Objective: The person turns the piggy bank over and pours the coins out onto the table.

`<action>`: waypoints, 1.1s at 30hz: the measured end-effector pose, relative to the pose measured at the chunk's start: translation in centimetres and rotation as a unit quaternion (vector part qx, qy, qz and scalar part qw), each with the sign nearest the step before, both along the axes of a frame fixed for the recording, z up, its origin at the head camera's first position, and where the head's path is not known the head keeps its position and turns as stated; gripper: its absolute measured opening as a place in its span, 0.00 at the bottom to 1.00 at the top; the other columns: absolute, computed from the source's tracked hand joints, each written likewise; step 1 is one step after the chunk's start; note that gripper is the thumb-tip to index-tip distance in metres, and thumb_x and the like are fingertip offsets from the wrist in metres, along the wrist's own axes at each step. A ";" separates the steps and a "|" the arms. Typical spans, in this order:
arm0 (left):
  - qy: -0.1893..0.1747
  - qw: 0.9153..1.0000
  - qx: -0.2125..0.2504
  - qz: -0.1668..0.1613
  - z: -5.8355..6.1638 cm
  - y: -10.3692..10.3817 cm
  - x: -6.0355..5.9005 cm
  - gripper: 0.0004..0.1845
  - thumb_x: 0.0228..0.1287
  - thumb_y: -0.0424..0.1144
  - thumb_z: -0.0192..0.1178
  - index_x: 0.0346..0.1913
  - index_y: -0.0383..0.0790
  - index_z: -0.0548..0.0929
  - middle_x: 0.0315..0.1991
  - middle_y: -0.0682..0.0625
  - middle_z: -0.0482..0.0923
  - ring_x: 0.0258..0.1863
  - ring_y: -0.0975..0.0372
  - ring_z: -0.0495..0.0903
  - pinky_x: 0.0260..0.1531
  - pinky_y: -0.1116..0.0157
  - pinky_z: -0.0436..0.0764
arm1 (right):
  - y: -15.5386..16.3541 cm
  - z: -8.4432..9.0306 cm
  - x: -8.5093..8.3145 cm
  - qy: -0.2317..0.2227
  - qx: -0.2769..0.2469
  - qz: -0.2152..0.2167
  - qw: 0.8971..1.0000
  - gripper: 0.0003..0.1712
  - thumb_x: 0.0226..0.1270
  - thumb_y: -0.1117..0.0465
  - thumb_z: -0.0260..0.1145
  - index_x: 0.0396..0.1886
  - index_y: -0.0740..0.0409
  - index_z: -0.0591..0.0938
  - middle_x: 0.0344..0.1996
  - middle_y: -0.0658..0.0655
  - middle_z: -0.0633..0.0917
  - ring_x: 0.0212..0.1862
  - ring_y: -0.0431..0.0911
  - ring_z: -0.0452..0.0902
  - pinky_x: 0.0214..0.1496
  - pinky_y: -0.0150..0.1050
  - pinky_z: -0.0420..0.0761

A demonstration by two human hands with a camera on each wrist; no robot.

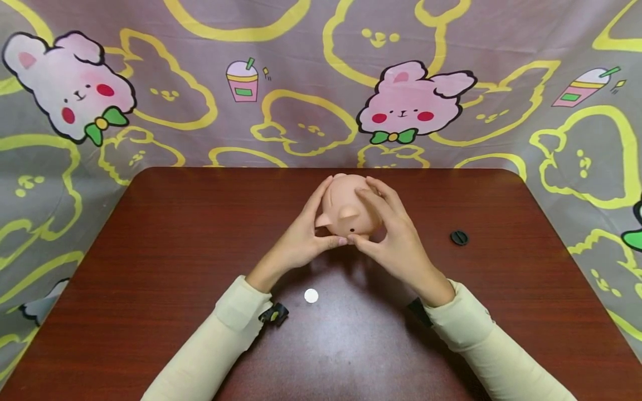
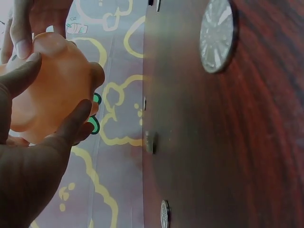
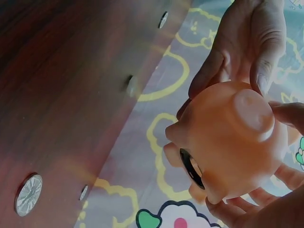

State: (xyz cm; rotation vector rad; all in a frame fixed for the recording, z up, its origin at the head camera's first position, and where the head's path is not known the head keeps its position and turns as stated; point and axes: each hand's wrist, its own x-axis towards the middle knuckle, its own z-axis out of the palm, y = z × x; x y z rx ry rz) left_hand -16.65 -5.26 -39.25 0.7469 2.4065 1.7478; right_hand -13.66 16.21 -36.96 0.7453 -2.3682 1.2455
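Both hands hold a pink piggy bank [image 1: 351, 203] up over the far middle part of the table. My left hand [image 1: 300, 240] grips its left side and my right hand [image 1: 403, 242] its right side, thumbs meeting near the snout [image 3: 254, 114]. The coin slot on its back faces up in the head view. On its underside, a round hole with a dark rim [image 3: 192, 169] shows in the right wrist view. A silver coin [image 1: 311, 296] lies on the table nearer the body. Below the bank, another coin [image 2: 165, 213] and a blurred coin [image 3: 131, 86] appear in the wrist views.
A black slotted plug [image 1: 458, 238] lies on the brown table [image 1: 526, 312], right of my right hand. Another small coin [image 3: 163, 20] shows near the table's edge in the right wrist view. A patterned cloth [image 1: 311, 67] hangs behind and beside the table.
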 end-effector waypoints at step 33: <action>-0.068 0.993 0.096 -0.016 1.1 0.6 0.2 0.45 0.71 0.30 0.67 0.84 0.47 0.55 0.83 0.50 0.51 0.66 0.48 0.77 0.55 0.57 0.87 | 1.9 -0.5 -1.8 -0.420 -0.399 0.078 0.811 0.17 0.83 0.60 0.55 0.67 0.48 0.71 0.56 0.49 0.81 0.50 0.40 0.85 0.51 0.41 0.87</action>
